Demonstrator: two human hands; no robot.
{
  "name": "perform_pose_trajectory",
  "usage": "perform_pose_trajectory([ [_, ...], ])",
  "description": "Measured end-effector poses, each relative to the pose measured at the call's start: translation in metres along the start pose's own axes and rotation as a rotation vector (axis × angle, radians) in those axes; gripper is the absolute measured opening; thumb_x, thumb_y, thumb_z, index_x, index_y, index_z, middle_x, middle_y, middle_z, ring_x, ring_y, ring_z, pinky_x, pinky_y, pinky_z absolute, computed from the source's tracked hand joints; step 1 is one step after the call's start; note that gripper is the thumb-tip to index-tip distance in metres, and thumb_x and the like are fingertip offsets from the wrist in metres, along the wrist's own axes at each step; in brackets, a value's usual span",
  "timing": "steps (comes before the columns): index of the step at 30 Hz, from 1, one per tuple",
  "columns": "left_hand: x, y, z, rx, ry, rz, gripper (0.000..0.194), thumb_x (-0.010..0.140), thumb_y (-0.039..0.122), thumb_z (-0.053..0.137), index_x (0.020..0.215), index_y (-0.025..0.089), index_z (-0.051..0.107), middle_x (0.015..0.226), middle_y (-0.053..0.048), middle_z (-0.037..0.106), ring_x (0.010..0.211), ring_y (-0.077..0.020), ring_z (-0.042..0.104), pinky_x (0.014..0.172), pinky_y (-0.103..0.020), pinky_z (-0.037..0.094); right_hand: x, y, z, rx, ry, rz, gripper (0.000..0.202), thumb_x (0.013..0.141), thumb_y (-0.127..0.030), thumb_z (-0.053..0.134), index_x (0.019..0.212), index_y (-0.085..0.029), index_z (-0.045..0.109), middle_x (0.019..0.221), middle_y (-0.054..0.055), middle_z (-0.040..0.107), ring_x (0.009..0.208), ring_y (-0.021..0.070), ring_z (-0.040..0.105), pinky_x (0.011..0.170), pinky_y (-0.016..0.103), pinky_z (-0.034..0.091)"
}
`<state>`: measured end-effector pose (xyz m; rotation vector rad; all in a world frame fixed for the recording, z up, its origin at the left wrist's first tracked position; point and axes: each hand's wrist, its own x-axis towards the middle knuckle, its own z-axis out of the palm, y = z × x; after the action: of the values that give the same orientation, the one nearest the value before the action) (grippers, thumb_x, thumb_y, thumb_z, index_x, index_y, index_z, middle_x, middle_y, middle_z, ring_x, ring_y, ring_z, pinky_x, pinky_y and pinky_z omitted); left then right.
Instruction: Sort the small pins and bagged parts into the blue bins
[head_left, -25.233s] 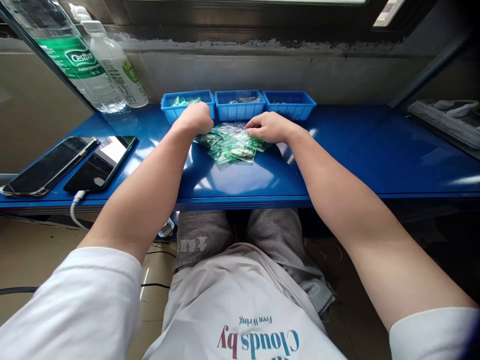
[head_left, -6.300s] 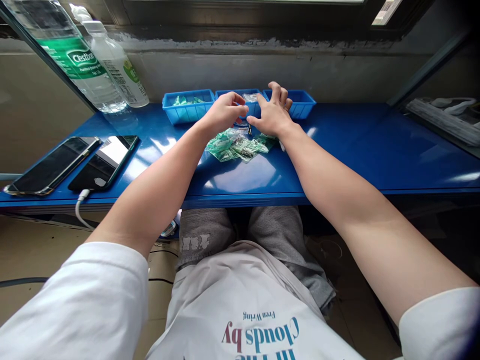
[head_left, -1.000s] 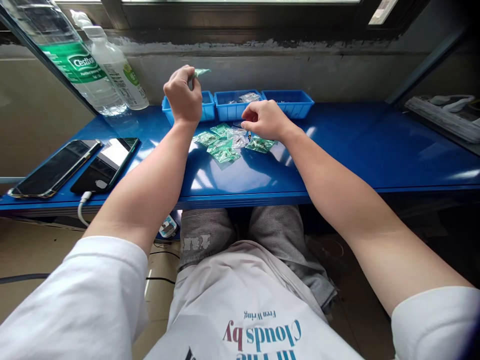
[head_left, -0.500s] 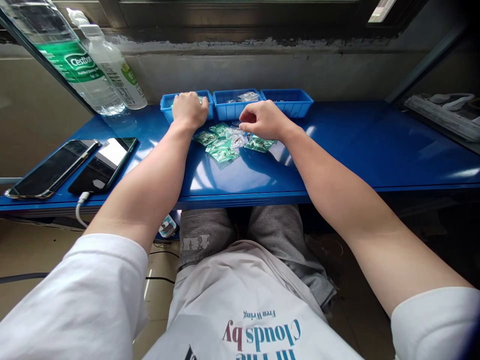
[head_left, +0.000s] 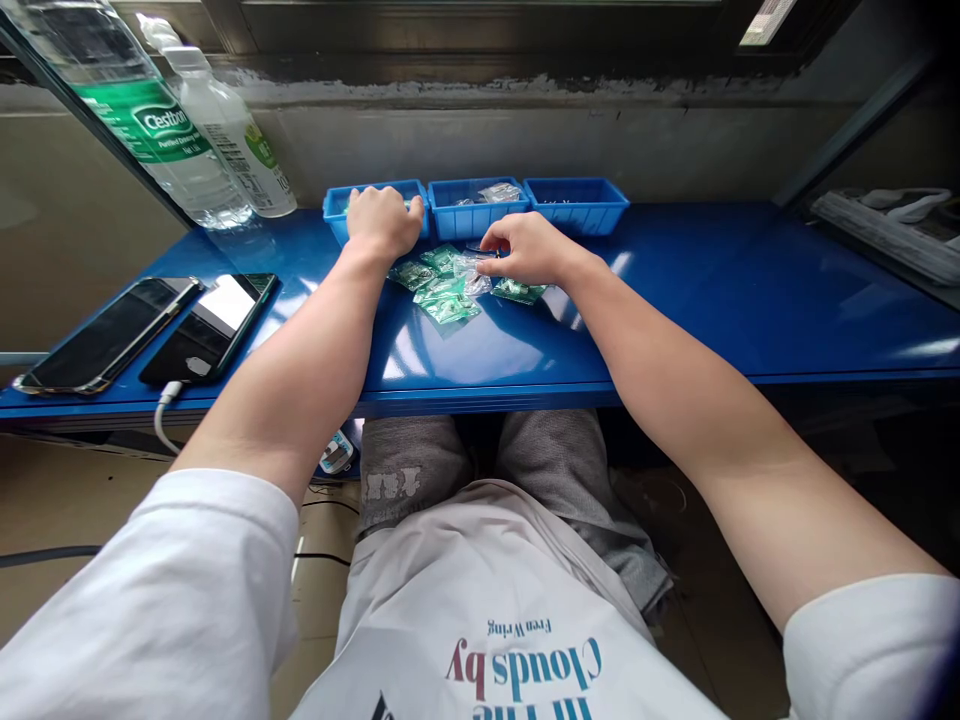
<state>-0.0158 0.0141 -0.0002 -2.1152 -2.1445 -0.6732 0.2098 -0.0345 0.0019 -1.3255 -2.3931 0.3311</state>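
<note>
Head view: the left hand (head_left: 385, 220) is over the left blue bin (head_left: 335, 214), its grip hidden. The right hand (head_left: 529, 248), half-curled, hold unclear, is beside green packets (head_left: 448, 302) nearer than the bin; overlapping plastic could drag neighbours along.

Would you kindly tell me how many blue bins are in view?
3, in a row: the left bin, partly hidden by the left hand; the middle bin; and the right bin.

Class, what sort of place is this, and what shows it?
Probably a small-parts workstation, perhaps at a personal desk: three blue bins stand in a row on a blue tabletop, with small green packets before them and two phones to the left.
</note>
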Motion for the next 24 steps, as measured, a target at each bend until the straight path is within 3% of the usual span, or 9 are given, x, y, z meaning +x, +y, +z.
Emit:
perform_pose_trajectory([
  [4,0.003,-0.002,0.003,-0.010,-0.009,0.000,0.045,0.102,0.049,0.043,0.104,0.016,0.075,0.117,-0.013,0.075,0.127,-0.0303,0.053,0.118,-0.041,0.025,0.001,0.001,0.001,-0.044,-0.069,-0.003,0.048,0.088,-0.053,0.079,0.123,-0.020,0.079,0.125,0.012,0.076,0.118,0.0346,0.068,0.105,0.046,0.056],
  [8,0.015,-0.012,0.018,-0.136,0.080,0.024,0.041,0.099,0.052,0.050,0.091,0.019,0.073,0.106,-0.011,0.077,0.124,-0.0284,0.053,0.124,-0.045,0.012,0.003,0.002,0.003,-0.049,-0.128,0.010,0.049,0.084,-0.053,0.083,0.119,-0.019,0.081,0.123,0.012,0.077,0.114,0.0335,0.070,0.099,0.041,0.058],
  [10,0.020,-0.017,0.024,-0.320,0.108,0.103,0.037,0.093,0.059,0.056,0.083,0.026,0.071,0.088,-0.006,0.076,0.125,-0.0269,0.050,0.124,-0.045,0.008,0.005,0.004,0.004,-0.043,-0.130,0.008,0.046,0.081,-0.051,0.086,0.115,-0.020,0.082,0.121,0.012,0.077,0.112,0.0333,0.071,0.096,0.039,0.058],
  [12,0.022,-0.018,0.025,-0.508,0.090,0.243,0.039,0.086,0.068,0.060,0.076,0.032,0.069,0.071,-0.004,0.070,0.128,-0.0265,0.048,0.120,-0.044,0.012,0.005,0.005,0.005,-0.040,-0.122,-0.003,0.041,0.079,-0.047,0.088,0.110,-0.021,0.083,0.119,0.011,0.077,0.112,0.0330,0.070,0.095,0.039,0.058],
  [16,0.018,-0.013,0.020,-0.660,-0.019,0.420,0.049,0.077,0.082,0.057,0.071,0.034,0.067,0.060,-0.005,0.063,0.129,-0.0281,0.045,0.112,-0.045,0.019,0.006,0.006,0.006,-0.055,-0.105,-0.009,0.032,0.079,-0.043,0.089,0.103,-0.022,0.084,0.116,0.010,0.077,0.112,0.0320,0.069,0.095,0.039,0.058],
  [20,0.020,-0.014,0.022,-0.631,0.006,0.322,0.052,0.075,0.085,0.058,0.072,0.034,0.065,0.060,-0.006,0.062,0.131,-0.0290,0.039,0.110,-0.045,0.020,0.005,0.005,0.005,-0.065,-0.102,0.007,0.025,0.082,-0.041,0.087,0.097,-0.021,0.083,0.111,0.009,0.077,0.109,0.0304,0.069,0.094,0.038,0.057],
  [24,0.028,-0.022,0.031,-0.499,0.050,0.168,0.046,0.082,0.073,0.062,0.064,0.032,0.057,0.064,-0.008,0.062,0.133,-0.0301,0.033,0.110,-0.047,0.015,0.005,0.007,0.006,-0.052,-0.087,0.008,0.023,0.083,-0.040,0.086,0.094,-0.020,0.083,0.103,0.009,0.078,0.102,0.0294,0.070,0.094,0.040,0.058],
])
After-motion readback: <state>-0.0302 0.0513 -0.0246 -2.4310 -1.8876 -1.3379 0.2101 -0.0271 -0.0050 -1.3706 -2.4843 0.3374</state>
